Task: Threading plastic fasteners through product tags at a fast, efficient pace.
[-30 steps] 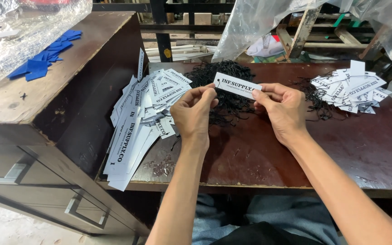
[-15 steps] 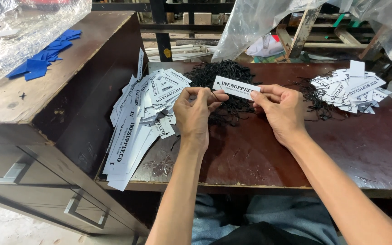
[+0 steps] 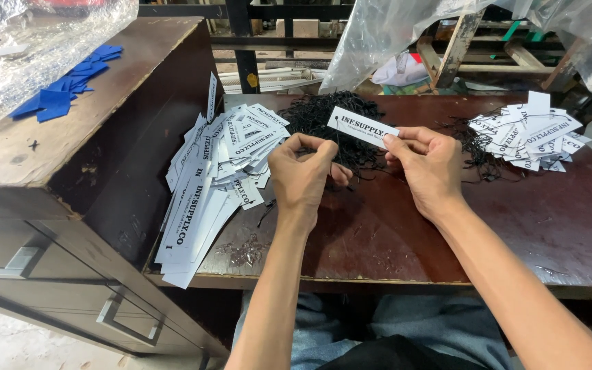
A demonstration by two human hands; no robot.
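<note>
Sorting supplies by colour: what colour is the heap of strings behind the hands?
Black: the heap of strings shows best in the head view, dark against the reddish-brown table.

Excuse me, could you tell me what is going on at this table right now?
A person seated at a dark brown wooden table holds a white rectangular paper tag in the right hand, while the left hand pinches a thin black string at the tag's punched end. A heap of loose black strings lies just behind. Plain white tags are piled at the left; strung ones sit at the right.
</note>
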